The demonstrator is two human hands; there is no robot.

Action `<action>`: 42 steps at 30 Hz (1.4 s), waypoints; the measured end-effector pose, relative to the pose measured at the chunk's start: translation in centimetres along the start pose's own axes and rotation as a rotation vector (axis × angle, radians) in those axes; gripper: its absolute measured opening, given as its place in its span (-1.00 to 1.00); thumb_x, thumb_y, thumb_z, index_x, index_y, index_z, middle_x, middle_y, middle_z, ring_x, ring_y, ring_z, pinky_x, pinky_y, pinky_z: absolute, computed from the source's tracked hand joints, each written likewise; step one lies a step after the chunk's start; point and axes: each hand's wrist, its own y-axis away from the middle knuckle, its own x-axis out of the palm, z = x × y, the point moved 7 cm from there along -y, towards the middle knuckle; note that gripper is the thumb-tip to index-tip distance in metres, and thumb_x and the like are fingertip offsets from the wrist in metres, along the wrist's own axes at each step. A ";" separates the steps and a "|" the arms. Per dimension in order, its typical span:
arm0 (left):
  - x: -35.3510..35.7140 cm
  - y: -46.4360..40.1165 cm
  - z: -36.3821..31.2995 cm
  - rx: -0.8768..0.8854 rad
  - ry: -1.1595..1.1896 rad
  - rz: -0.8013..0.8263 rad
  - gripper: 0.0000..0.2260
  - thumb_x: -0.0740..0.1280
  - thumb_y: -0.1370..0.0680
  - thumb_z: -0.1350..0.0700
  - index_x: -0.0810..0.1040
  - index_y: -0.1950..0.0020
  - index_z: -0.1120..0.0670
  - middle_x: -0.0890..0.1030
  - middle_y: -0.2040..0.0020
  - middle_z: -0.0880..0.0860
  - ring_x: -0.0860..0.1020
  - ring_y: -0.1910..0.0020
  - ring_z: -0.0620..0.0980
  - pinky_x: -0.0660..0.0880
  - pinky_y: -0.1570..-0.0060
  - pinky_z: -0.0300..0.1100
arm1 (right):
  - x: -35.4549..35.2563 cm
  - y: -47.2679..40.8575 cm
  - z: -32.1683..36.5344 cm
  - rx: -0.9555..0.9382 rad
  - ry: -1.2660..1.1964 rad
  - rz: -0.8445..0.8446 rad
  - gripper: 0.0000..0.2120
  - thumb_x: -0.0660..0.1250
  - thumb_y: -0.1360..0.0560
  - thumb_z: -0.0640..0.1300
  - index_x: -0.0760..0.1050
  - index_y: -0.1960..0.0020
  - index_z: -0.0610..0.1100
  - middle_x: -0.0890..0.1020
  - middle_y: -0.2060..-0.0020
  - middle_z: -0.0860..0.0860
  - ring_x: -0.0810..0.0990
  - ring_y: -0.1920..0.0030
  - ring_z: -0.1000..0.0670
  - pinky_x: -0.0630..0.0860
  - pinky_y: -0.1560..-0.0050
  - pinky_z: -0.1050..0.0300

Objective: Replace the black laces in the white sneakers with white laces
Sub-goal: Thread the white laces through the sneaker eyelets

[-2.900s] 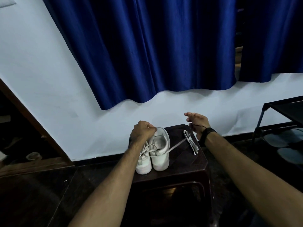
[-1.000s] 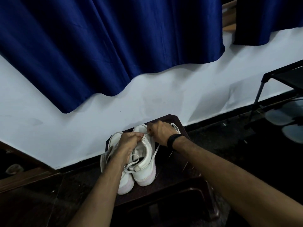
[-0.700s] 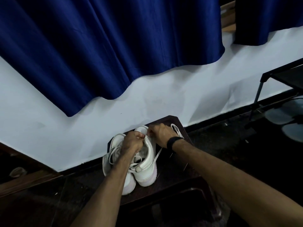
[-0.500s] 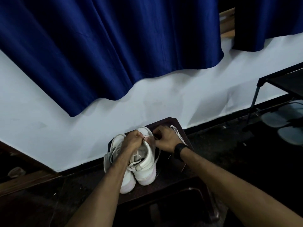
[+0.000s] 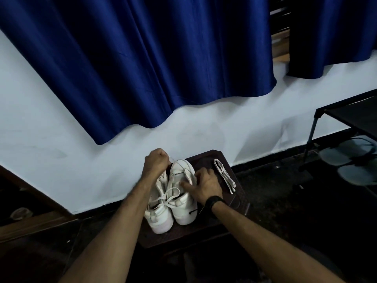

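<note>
Sneakers (image 5: 179, 199), 2 of them, white, side by side and touching on a dark brown stool (image 5: 234, 203) with a patterned top, toes pointing toward the wall (image 5: 40, 139). Left hand (image 5: 156, 161) raised above the toe end, fingers curled tight around a thin white lace (image 5: 171, 160) and drawing it taut from the right sneaker's front eyelets. Right hand (image 5: 204, 184) resting on the right sneaker's side, fingers bent against the upper and pressing it steady; whether it also pinches any lace cannot tell, since the fingertips blur into the shoe. Loose white loops lying slack across both tongues. Short black mark near the right sneaker's heel, possibly a lace remnant, too small to confirm. Spare white lace bundle (image 5: 224, 175), folded flat, lying on the stool just beside the right hand. Likely handling: sneakers light, smooth synthetic uppers a little slippery, padded collars soft, soles stiff, best braced at the side or heel. Lace flat, woven, limp, very light, prone to twisting; best pinched near its stiff tip for threading. Beyond: glossy deep blue curtain (image 5: 163, 68) in heavy folds over a matte pale wall, black metal rack (image 5: 314, 127) at right holding pale sandals (image 5: 350, 160), dark floor below.
</note>
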 end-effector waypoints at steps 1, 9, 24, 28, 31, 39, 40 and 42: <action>-0.9 0.2 -0.5 0.014 0.040 -0.035 -0.79 0.16 -0.45 0.26 0.59 0.16 0.12 0.68 0.22 -0.02 0.58 0.16 -0.03 0.43 0.21 -0.21 | 0.0 0.1 0.0 0.007 0.032 -0.023 -0.38 0.44 -0.31 0.34 0.44 -0.13 -0.08 0.46 -0.14 -0.06 0.48 -0.17 -0.11 0.48 -0.13 -0.02; -7.8 0.5 -1.2 0.010 0.364 -0.273 -0.76 0.11 -0.43 0.29 0.53 0.24 0.06 0.68 0.20 0.03 0.51 0.17 -0.01 0.42 0.19 -0.18 | 1.9 0.1 -1.8 0.328 -0.166 0.178 -0.21 0.49 -0.27 0.30 0.41 -0.29 -0.17 0.55 -0.23 -0.11 0.55 -0.24 -0.13 0.51 -0.21 0.04; -8.5 3.5 -3.5 0.086 0.590 -0.043 -0.85 0.33 -0.49 0.30 0.55 0.21 0.08 0.60 0.28 0.04 0.40 0.39 -0.10 0.24 0.48 -0.33 | -2.2 -0.4 7.3 -0.327 -0.145 -0.013 -0.41 0.49 -0.41 -0.03 0.40 -0.37 -0.12 0.50 -0.27 -0.05 0.40 -0.30 -0.06 0.40 -0.26 0.04; -7.9 4.2 -3.8 0.101 0.570 0.016 -0.87 0.35 -0.47 0.30 0.61 0.21 0.09 0.58 0.29 0.01 0.40 0.35 -0.11 0.26 0.41 -0.27 | -3.5 -1.1 12.0 -0.434 -0.426 0.208 -0.78 0.41 -0.52 -0.06 0.59 -0.15 -0.07 0.68 0.05 0.04 0.61 -0.01 0.12 0.47 -0.10 0.17; -7.8 4.6 -3.3 0.065 0.642 0.038 -0.96 0.40 -0.50 0.24 0.60 0.14 0.13 0.56 0.27 0.03 0.39 0.37 -0.13 0.26 0.40 -0.30 | -4.5 -1.1 12.5 -0.457 -0.404 0.243 -0.84 0.30 -0.59 -0.07 0.64 0.09 0.01 0.58 0.37 0.06 0.53 0.34 0.14 0.48 0.14 0.20; -10.4 5.0 -0.9 0.014 0.856 -0.101 -0.78 0.27 -0.48 0.43 0.57 0.11 0.13 0.60 0.29 0.04 0.59 0.32 -0.08 0.36 0.30 -0.30 | -4.1 1.3 7.5 -0.316 -0.065 0.439 -0.54 0.37 -0.52 0.12 0.54 0.44 -0.13 0.45 0.51 0.10 0.36 0.47 0.20 0.31 0.35 0.25; -10.6 5.1 -0.9 0.019 0.870 -0.105 -0.78 0.28 -0.49 0.43 0.57 0.10 0.12 0.60 0.30 0.03 0.61 0.30 -0.07 0.38 0.28 -0.31 | -3.7 1.6 7.2 -0.342 -0.019 0.475 -0.54 0.37 -0.53 0.09 0.49 0.46 -0.13 0.38 0.53 0.10 0.31 0.49 0.18 0.25 0.37 0.25; -10.7 5.4 -1.1 0.033 0.901 -0.088 -0.75 0.27 -0.48 0.46 0.56 0.08 0.13 0.59 0.27 0.03 0.62 0.24 -0.04 0.41 0.24 -0.31 | -2.5 2.5 6.6 -0.381 -0.026 0.566 -0.55 0.37 -0.54 -0.02 0.45 0.51 -0.07 0.34 0.56 0.11 0.28 0.49 0.18 0.23 0.35 0.24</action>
